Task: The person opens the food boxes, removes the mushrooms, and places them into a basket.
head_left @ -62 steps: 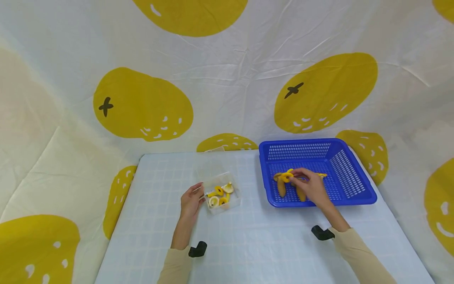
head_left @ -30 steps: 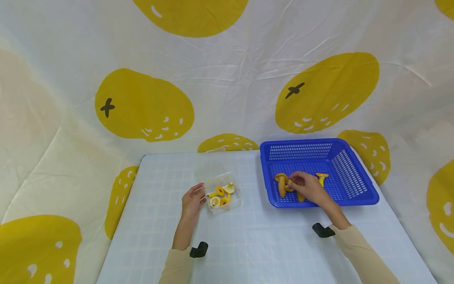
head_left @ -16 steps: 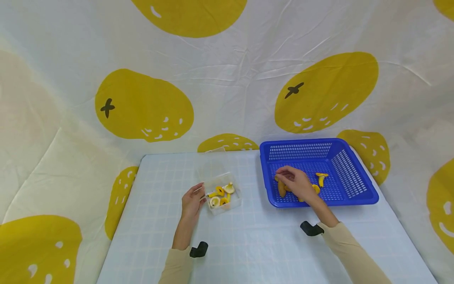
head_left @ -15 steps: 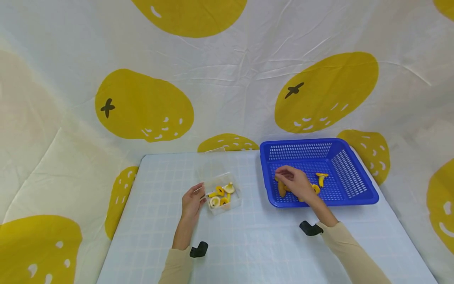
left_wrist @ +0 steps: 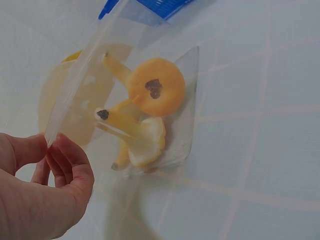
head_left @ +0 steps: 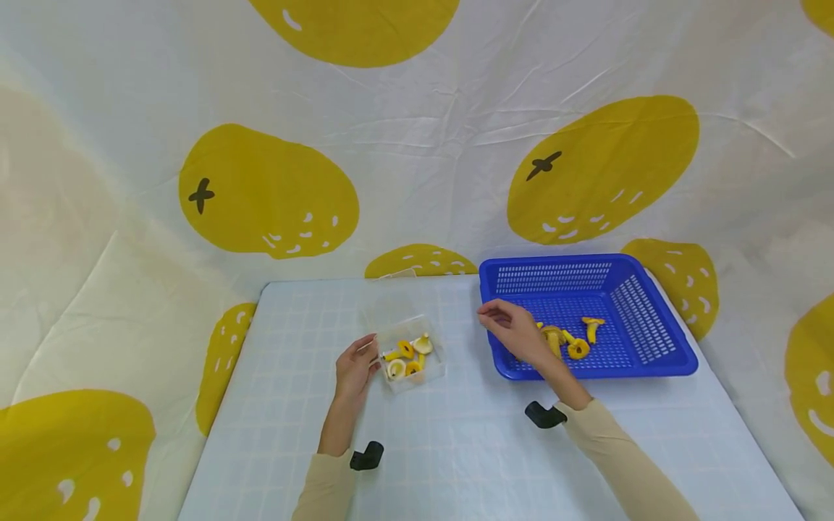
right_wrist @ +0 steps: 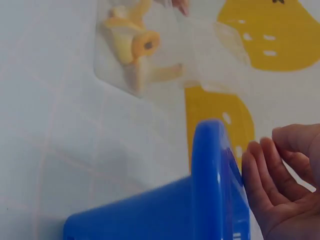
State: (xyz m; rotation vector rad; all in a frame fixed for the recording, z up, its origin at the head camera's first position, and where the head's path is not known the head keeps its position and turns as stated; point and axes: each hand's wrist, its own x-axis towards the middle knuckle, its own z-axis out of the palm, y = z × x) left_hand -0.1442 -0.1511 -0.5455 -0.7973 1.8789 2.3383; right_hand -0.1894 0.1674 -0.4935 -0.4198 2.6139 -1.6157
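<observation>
My left hand (head_left: 353, 369) pinches the left edge of a clear plastic box (left_wrist: 186, 132) between thumb and fingers. Several yellow toy-like mushrooms (left_wrist: 167, 95) with pale and orange caps lie inside it. My right hand (head_left: 512, 331) hovers over the left rim of a blue plastic basket (head_left: 625, 373). Its fingers are loosely bent with nothing between them, as the right wrist view shows. In the basket sit several yellow-brown mushrooms: a ring-shaped cap (head_left: 578, 349), a slim upright one (head_left: 592, 328), and others partly covered by my right hand.
The box's clear lid (head_left: 389, 302) stands open towards the back cloth. Basket and box rest on a pale checked tablecloth (head_left: 449, 449), with a gap between them. Behind the table hangs a white cloth with large yellow fruit prints (head_left: 270, 192).
My right hand let go of a ring-capped yellow mushroom inside the basket, then moved left to its rim, uncovering more mushrooms. The left hand kept its grip on the box.
</observation>
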